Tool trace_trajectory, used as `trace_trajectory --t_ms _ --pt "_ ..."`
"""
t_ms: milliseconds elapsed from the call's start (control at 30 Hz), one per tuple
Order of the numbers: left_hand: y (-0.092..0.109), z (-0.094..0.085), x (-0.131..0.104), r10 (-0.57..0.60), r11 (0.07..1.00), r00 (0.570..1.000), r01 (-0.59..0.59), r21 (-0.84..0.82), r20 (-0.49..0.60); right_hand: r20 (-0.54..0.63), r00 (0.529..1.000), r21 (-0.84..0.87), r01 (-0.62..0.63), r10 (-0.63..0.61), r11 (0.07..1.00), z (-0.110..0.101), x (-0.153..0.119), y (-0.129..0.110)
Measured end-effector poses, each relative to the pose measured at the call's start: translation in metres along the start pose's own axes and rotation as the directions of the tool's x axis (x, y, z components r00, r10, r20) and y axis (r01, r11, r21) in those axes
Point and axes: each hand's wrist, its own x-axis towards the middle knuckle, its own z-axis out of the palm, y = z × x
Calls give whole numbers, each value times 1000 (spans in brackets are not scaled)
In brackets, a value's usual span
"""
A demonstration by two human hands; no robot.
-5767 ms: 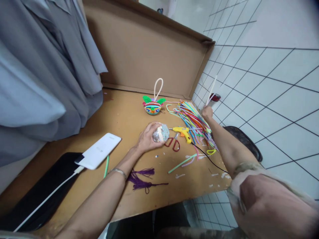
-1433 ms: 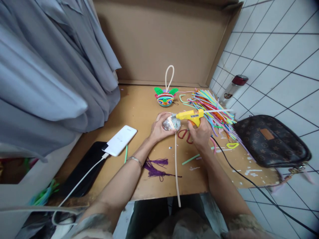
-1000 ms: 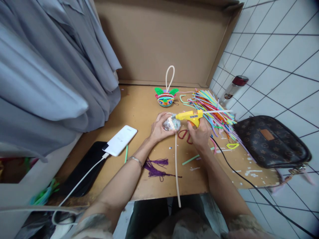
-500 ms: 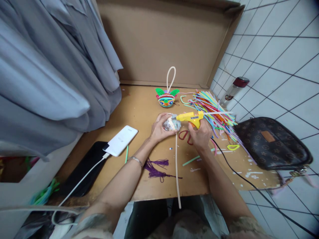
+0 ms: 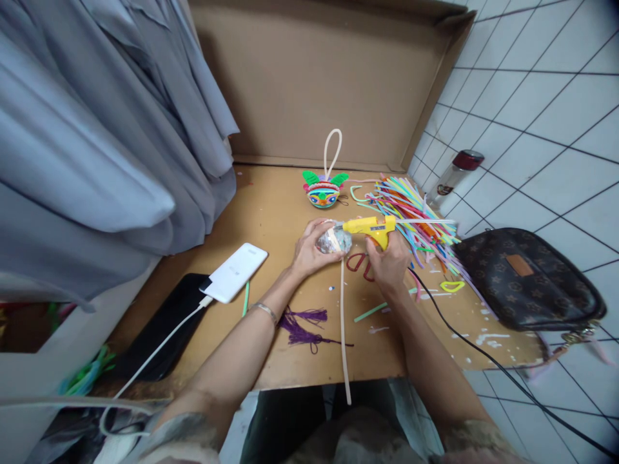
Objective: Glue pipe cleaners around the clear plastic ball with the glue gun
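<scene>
My left hand point(image 5: 311, 247) is closed around a pale, shiny, crumpled-looking ball point(image 5: 335, 241), with a white strip point(image 5: 343, 335) hanging from it down past the table's front edge. In my right hand point(image 5: 391, 259) is a yellow hot glue gun point(image 5: 370, 225), a clear glue stick poking out of its back. Its nozzle points left and meets the upper part of the ball; I cannot see any glue. Red-handled scissors point(image 5: 356, 263) lie between my hands, partly hidden by the right one. Behind the ball stands a colourful animal-head ornament point(image 5: 324, 193) with green ears and a white loop.
Many coloured pipe cleaners point(image 5: 411, 212) are piled at the back right, beside a bottle point(image 5: 454, 174) and a dark handbag point(image 5: 529, 277). Purple tassels point(image 5: 302, 327) lie in front. A white power bank point(image 5: 238, 272) and a black phone-like slab point(image 5: 164, 328) are left. A black cord point(image 5: 464, 335) trails right.
Almost nothing differs. Both hands hold the ball and the glue gun in practically the same place, the gun a hair further right.
</scene>
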Motion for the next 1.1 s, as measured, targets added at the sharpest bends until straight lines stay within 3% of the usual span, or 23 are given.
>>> trace_trajectory --t_ms 833,1100 --pt "-2 0 0 23 1000 1000 -23 -4 -2 -15 999 -25 40 -40 999 -5 2 0" --pt "-2 -1 0 31 1000 999 -31 4 11 -122 988 -15 91 -92 996 0 3 4"
